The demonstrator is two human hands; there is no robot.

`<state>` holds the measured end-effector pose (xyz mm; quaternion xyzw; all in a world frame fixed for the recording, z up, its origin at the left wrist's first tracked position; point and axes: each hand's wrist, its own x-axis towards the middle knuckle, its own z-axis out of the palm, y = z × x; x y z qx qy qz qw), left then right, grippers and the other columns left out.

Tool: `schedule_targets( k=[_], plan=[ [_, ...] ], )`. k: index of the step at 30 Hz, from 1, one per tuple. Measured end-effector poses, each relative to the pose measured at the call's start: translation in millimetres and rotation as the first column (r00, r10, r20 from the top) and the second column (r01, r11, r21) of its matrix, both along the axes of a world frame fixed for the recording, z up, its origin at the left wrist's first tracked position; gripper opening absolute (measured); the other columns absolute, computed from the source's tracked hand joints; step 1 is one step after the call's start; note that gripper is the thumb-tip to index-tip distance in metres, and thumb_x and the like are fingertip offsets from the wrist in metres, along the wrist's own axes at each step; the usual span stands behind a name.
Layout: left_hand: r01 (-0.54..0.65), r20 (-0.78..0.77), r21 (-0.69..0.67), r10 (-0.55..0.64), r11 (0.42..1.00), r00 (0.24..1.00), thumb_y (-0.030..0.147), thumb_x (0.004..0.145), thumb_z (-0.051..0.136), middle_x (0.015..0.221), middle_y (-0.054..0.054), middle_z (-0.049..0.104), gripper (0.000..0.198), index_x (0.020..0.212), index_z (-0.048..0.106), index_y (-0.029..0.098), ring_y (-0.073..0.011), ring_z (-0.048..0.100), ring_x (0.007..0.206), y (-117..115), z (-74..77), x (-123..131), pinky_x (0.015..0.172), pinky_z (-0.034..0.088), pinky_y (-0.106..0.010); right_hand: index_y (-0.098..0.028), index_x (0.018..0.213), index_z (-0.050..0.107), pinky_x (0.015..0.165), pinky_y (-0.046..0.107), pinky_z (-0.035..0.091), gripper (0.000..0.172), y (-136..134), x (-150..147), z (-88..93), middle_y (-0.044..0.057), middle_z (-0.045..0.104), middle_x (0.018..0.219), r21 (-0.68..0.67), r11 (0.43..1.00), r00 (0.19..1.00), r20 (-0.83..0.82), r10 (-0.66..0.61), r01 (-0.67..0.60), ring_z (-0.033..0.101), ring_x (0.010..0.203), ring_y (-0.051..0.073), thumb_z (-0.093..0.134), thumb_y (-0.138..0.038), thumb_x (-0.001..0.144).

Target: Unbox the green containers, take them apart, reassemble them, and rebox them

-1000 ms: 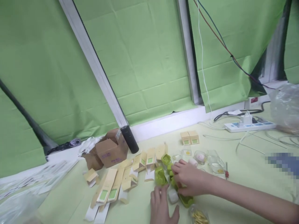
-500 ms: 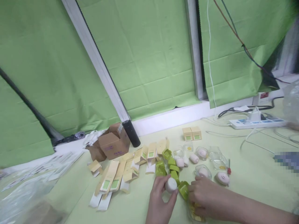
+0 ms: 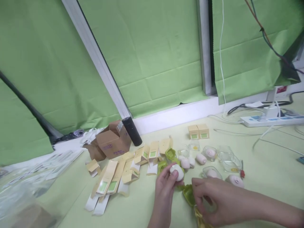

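A small white rounded piece (image 3: 180, 171) is pinched between the thumb and fingers of my left hand (image 3: 165, 186), above the table. My right hand (image 3: 209, 198) has its fingers curled downward beside a green cup-shaped piece (image 3: 189, 195). Beneath those fingers shows a yellow crumpled-looking thing (image 3: 199, 218); what the fingertips grip is hidden. Behind my left hand lie other green shaped pieces (image 3: 170, 154). Pale pink rounded pieces (image 3: 201, 159) rest beyond my hands, one inside a clear plastic shell (image 3: 210, 153).
Flattened and open yellow cartons (image 3: 116, 177) spread to the left, near a brown cardboard box (image 3: 111, 142) and a black cylinder (image 3: 132, 131). Two small cartons (image 3: 198, 131) stand at the back. A power strip (image 3: 273, 120) with cables lies at right.
The white piece has turned in my left hand, showing a broader rounded side. My right hand has shifted slightly right, its fingers more arched. The view has swung a little.
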<state>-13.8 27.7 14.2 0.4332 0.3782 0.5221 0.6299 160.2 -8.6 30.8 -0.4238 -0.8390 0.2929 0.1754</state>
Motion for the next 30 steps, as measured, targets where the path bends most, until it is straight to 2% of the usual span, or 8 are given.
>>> schedule_targets(
  k=[4,7,11,14,17,22,27,30],
  plan=[
    [0.053,-0.059,-0.012,-0.054,0.998,0.997,0.045,0.064,0.071,0.077,-0.006,0.060,0.049,0.099,0.064,0.011,-0.0123,0.052,0.063,-2.9,-7.9,-6.2,0.055,0.044,-0.023,-0.021,0.069,0.058,0.056,0.020,0.037,0.007,-0.1,4.1,5.6,-0.003,0.058,0.080,-0.111,0.994,0.999,-0.038,-0.010,0.006,0.053,0.066,0.011,0.058,-0.015,0.064],
    [0.121,-0.349,0.068,-0.090,0.990,0.933,0.038,0.068,0.067,0.076,-0.005,0.060,0.038,0.097,0.064,0.013,-0.0130,0.051,0.065,-4.4,-2.8,-18.5,0.058,0.042,-0.023,-0.022,0.074,0.059,0.057,0.022,0.038,0.008,6.4,7.3,4.8,-0.003,0.059,0.074,-0.062,0.995,0.997,-0.012,-0.078,0.077,0.053,0.065,0.012,0.057,-0.015,0.069],
    [0.324,-0.796,0.146,-0.084,0.935,0.600,0.021,0.064,0.063,0.079,0.000,0.059,0.032,0.096,0.063,0.021,-0.0135,0.050,0.067,-6.0,10.9,-36.5,0.065,0.042,-0.024,-0.022,0.082,0.061,0.067,0.027,0.039,0.015,16.6,11.8,3.0,-0.001,0.060,0.083,0.148,0.988,0.997,0.052,-0.052,0.044,0.055,0.077,0.016,0.054,-0.012,0.073],
    [0.488,-0.898,0.027,-0.193,0.873,0.395,0.018,0.062,0.062,0.082,0.002,0.059,0.037,0.098,0.057,0.023,-0.0143,0.052,0.068,-8.2,14.9,-41.7,0.062,0.041,-0.023,-0.024,0.085,0.062,0.072,0.028,0.039,0.018,12.3,9.7,5.3,-0.001,0.059,0.087,0.185,0.975,0.987,0.120,0.104,-0.126,0.055,0.084,0.016,0.058,-0.013,0.072],
    [0.567,-0.953,0.040,-0.140,0.823,0.270,0.019,0.064,0.059,0.091,-0.001,0.058,0.031,0.095,0.055,0.022,-0.0179,0.053,0.081,-10.4,14.6,-38.2,0.070,0.041,-0.026,-0.021,0.085,0.062,0.069,0.029,0.039,0.013,1.3,2.2,8.0,0.001,0.059,0.090,0.305,0.930,0.963,0.232,0.137,-0.206,0.054,0.082,0.017,0.058,-0.013,0.075],
    [0.611,-0.975,0.121,-0.023,0.782,0.222,0.016,0.067,0.058,0.107,-0.007,0.046,0.038,0.105,0.055,0.023,-0.0237,0.046,0.101,-11.3,14.7,-25.5,0.087,0.038,-0.034,-0.021,0.071,0.063,0.063,0.029,0.037,0.005,-6.1,-8.3,2.5,0.001,0.061,0.091,0.440,0.860,0.941,0.316,0.121,-0.258,0.054,0.080,0.017,0.068,-0.021,0.074],
    [0.651,-0.979,0.118,-0.021,0.749,0.202,0.011,0.069,0.057,0.111,-0.008,0.043,0.015,0.081,0.060,0.020,-0.0259,0.041,0.107,-8.1,1.1,-11.2,0.091,0.033,-0.039,-0.021,0.067,0.067,0.067,0.027,0.040,0.008,-5.8,-9.6,-1.1,0.000,0.064,0.090,0.328,0.928,0.971,0.215,0.108,-0.176,0.058,0.086,0.017,0.071,-0.015,0.071],
    [0.645,-0.973,0.147,-0.009,0.750,0.232,0.006,0.066,0.056,0.108,-0.008,0.044,0.016,0.074,0.061,0.019,-0.0265,0.041,0.107,-4.7,-7.8,-5.0,0.090,0.033,-0.039,-0.021,0.068,0.067,0.071,0.024,0.042,0.013,-8.7,-4.9,5.4,-0.002,0.065,0.088,0.191,0.976,0.993,0.060,0.099,-0.108,0.059,0.086,0.015,0.071,-0.009,0.067]
  ],
)
